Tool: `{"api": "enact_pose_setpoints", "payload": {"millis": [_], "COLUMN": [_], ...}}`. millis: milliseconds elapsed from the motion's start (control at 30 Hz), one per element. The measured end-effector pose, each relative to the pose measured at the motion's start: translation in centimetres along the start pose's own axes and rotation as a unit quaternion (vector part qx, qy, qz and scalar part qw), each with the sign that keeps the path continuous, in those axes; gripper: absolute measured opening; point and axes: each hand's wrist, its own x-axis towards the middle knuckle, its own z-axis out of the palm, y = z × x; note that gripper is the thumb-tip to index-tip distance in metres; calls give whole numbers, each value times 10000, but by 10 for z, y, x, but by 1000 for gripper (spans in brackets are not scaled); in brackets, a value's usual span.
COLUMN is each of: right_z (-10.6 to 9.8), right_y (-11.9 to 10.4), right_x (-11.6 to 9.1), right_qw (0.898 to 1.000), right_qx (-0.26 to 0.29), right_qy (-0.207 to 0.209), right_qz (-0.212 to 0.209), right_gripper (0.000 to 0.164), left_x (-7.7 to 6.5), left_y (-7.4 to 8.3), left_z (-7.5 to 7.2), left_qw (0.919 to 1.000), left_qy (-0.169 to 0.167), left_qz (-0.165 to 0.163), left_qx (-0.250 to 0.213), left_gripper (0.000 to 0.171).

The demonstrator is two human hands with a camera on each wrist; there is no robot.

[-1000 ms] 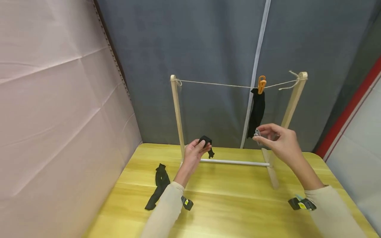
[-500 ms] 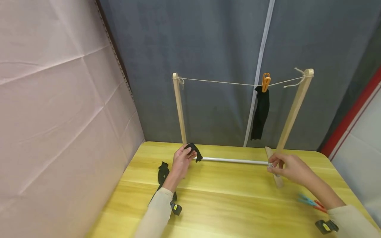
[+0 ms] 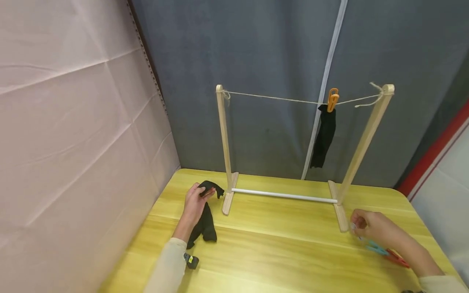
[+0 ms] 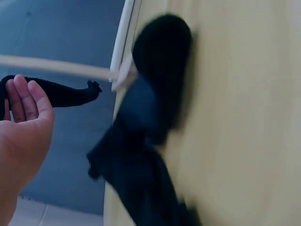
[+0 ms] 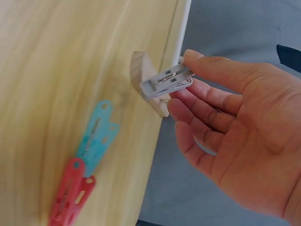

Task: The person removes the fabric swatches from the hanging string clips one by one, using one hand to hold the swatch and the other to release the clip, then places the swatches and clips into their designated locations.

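Observation:
My left hand point(image 3: 195, 201) grips a small black sock point(image 4: 70, 94), whose free end sticks out past the fingers. Below that hand more black socks point(image 3: 208, 224) lie in a heap on the table, partly hidden by the wrist in the head view. At the right side, my right hand point(image 5: 244, 113) pinches a grey clothespin point(image 5: 165, 84) between thumb and fingers. Light blue point(image 5: 96, 134) and red point(image 5: 70, 193) clothespins lie on the table near it. Another black sock point(image 3: 324, 138) hangs from the string, held by an orange clothespin point(image 3: 332, 101).
A wooden stand with a left post point(image 3: 224, 138), a right post point(image 3: 366, 142) and a white bottom bar point(image 3: 283, 195) stands at the back of the yellow table point(image 3: 278, 252). String point(image 3: 275, 97) joins the post tops. A grey curtain point(image 3: 238, 49) hangs behind.
My left hand has moved left and down with the sock, over the heap. My right hand has come down from beside the hanging sock toward the loose clothespins, still pinching the grey clothespin.

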Motion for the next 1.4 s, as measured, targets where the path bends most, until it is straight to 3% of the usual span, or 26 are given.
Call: {"api": "enact_pose_setpoints", "payload": {"millis": [133, 333, 467, 533, 600, 733, 933, 1133, 1233, 1400], "right_z": [8, 15, 18, 20, 21, 22, 23, 30, 35, 43], "right_y": [9, 14, 15, 16, 16, 18, 20, 22, 24, 26], "right_x": [-3, -3, -1, -1, -2, -4, -6, -9, -10, -10], "right_qw": [9998, 9992, 9989, 9989, 9989, 9986, 9982, 9983, 9985, 9981], "right_qx": [-78, -215, -299, -309, -326, -398, -465, -368, -266, -160], "right_qy": [181, 344, 356, 336, 309, 299, 277, 208, 142, 79], "right_qz": [-100, 1, 34, 63, 106, 154, 260, 390, 456, 593], "right_gripper": [21, 21, 21, 21, 22, 23, 24, 27, 27, 28], "left_x": [-8, -17, -25, -29, -32, -39, -52, -66, -70, -73], "left_y": [6, 10, 12, 15, 17, 23, 31, 41, 44, 46], "left_z": [-16, -32, -41, -45, -49, -54, -60, -66, -67, -67], "left_qw": [9991, 9934, 9858, 9780, 9642, 9245, 8741, 8030, 7849, 7772], "left_qy": [196, 664, 987, 1060, 1074, 988, 623, -46, -226, -285], "left_qz": [31, -154, -435, -579, -748, -1143, -1678, -1837, -1734, -1828], "left_qx": [387, 924, 1287, 1701, 2304, 3499, 4516, 5669, 5945, 6015], "left_gripper": [30, 27, 27, 26, 23, 17, 16, 23, 25, 26]}}
